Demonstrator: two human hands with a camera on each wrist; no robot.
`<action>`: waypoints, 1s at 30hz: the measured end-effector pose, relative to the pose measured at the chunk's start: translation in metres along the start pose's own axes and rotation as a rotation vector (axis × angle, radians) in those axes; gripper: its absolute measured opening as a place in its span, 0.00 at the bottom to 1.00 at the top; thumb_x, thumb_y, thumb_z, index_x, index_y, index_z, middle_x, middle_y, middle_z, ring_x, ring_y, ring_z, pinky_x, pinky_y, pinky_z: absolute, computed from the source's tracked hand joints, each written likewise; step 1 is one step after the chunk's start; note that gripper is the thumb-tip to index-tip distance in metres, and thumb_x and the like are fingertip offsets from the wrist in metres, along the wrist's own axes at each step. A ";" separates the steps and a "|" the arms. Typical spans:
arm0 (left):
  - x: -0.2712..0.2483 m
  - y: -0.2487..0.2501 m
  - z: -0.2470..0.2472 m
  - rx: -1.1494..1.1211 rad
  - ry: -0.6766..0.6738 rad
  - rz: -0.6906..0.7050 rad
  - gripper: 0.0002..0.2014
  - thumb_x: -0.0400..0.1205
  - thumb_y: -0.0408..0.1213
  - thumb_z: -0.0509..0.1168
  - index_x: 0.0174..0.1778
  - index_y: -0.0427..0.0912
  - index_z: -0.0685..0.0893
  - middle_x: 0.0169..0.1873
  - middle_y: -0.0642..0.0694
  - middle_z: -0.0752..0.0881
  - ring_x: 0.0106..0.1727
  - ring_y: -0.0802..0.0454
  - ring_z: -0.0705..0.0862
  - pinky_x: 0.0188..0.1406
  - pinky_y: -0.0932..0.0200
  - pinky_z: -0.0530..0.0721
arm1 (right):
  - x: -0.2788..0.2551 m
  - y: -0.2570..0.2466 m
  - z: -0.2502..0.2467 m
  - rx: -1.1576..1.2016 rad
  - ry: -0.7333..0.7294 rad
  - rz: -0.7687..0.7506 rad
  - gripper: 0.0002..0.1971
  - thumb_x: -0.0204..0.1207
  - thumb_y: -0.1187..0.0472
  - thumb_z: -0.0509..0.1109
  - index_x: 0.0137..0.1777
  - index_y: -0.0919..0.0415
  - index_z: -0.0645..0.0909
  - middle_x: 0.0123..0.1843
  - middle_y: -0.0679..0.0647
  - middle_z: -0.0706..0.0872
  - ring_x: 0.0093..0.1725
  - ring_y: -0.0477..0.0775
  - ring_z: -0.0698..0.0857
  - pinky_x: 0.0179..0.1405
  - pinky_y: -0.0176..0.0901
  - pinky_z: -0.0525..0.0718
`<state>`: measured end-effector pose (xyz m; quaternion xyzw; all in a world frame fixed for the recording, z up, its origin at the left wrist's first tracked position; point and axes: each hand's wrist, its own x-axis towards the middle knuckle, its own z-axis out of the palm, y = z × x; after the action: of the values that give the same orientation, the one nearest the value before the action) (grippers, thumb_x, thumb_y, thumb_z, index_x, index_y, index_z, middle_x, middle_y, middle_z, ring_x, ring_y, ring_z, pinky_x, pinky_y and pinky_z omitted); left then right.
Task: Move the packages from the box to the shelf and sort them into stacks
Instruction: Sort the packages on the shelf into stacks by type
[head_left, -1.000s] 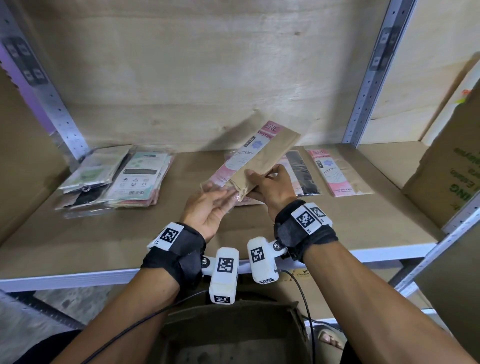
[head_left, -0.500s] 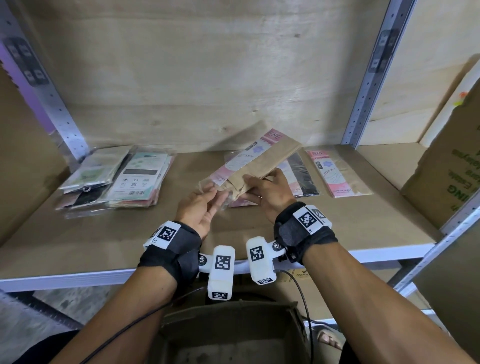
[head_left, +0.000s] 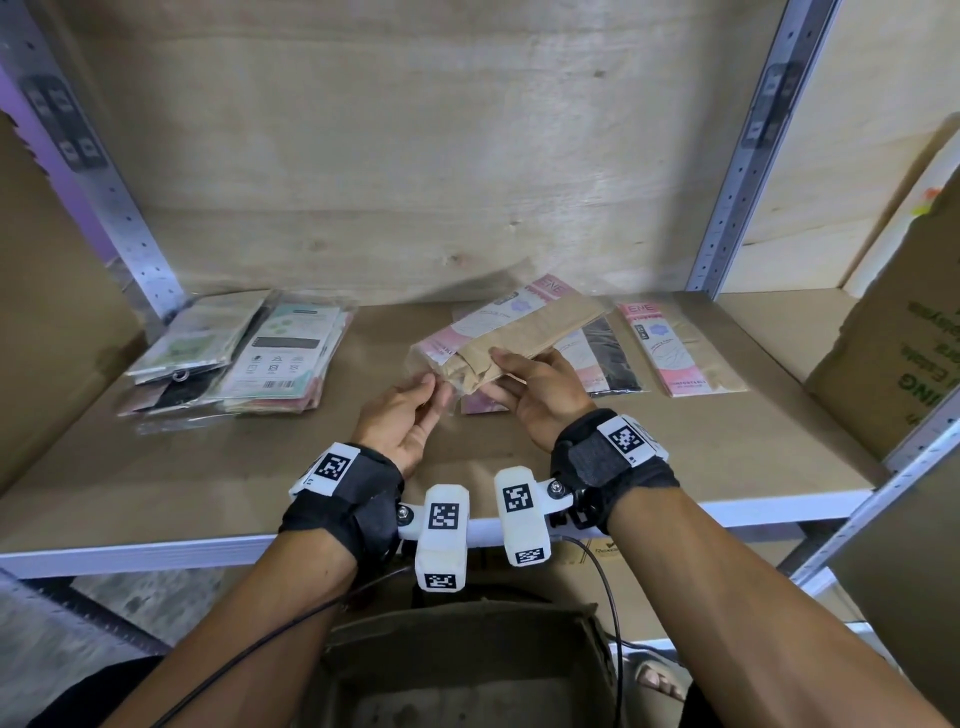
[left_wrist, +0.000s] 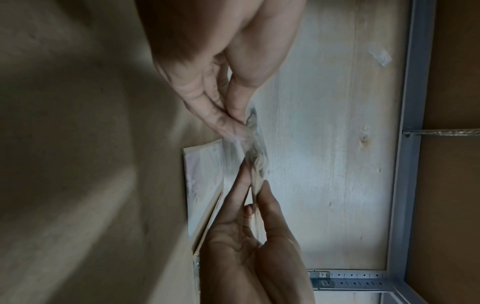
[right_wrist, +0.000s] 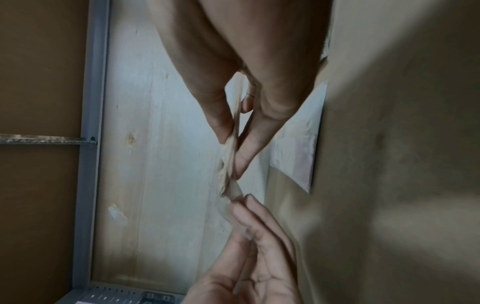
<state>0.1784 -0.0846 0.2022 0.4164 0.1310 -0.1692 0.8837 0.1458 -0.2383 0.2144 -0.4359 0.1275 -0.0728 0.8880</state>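
Observation:
I hold one package (head_left: 524, 332), tan fabric and a pink card in clear wrap, tilted just above the wooden shelf (head_left: 727, 447). My left hand (head_left: 434, 382) pinches the loose clear wrap at its near left corner, seen up close as the wrap (left_wrist: 249, 131) between thumb and fingers. My right hand (head_left: 501, 366) grips the tan end, thumb on top, fingers beneath; the right wrist view shows the package (right_wrist: 230, 152) pinched there. Under and behind it lies a stack of pink and black packages (head_left: 608, 358). The brown box (head_left: 457, 670) sits below the shelf edge.
A stack of green and white packages (head_left: 260, 358) lies at the shelf's left. A single pink and tan package (head_left: 680, 348) lies at the right, near the grey upright (head_left: 727, 208). A printed cardboard carton (head_left: 904, 332) stands at far right.
The package has come down and lies flatter over the middle stack. My left hand slid from under it to pinching its near left corner. My right hand kept its grip.

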 end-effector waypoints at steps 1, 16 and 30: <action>0.001 0.000 0.000 0.005 -0.009 0.000 0.04 0.84 0.20 0.63 0.48 0.29 0.82 0.61 0.31 0.84 0.58 0.43 0.87 0.35 0.62 0.91 | 0.000 0.000 0.000 0.003 0.000 0.002 0.18 0.77 0.76 0.71 0.58 0.59 0.70 0.53 0.64 0.88 0.38 0.57 0.92 0.34 0.45 0.92; 0.009 -0.009 -0.003 0.260 0.111 0.109 0.05 0.83 0.28 0.68 0.53 0.37 0.85 0.47 0.43 0.89 0.45 0.55 0.87 0.38 0.67 0.88 | -0.003 0.001 0.001 -0.053 -0.011 -0.064 0.19 0.76 0.77 0.72 0.59 0.60 0.72 0.50 0.61 0.89 0.38 0.56 0.92 0.32 0.46 0.90; -0.002 0.025 -0.001 0.434 -0.127 0.031 0.28 0.74 0.56 0.74 0.57 0.34 0.86 0.48 0.37 0.93 0.49 0.48 0.93 0.39 0.62 0.90 | -0.008 -0.026 -0.005 -0.369 -0.042 -0.070 0.20 0.80 0.73 0.69 0.71 0.72 0.73 0.45 0.60 0.87 0.29 0.52 0.86 0.25 0.41 0.83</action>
<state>0.1861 -0.0683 0.2192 0.5872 0.0291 -0.2059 0.7823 0.1366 -0.2558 0.2338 -0.5967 0.1047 -0.0700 0.7925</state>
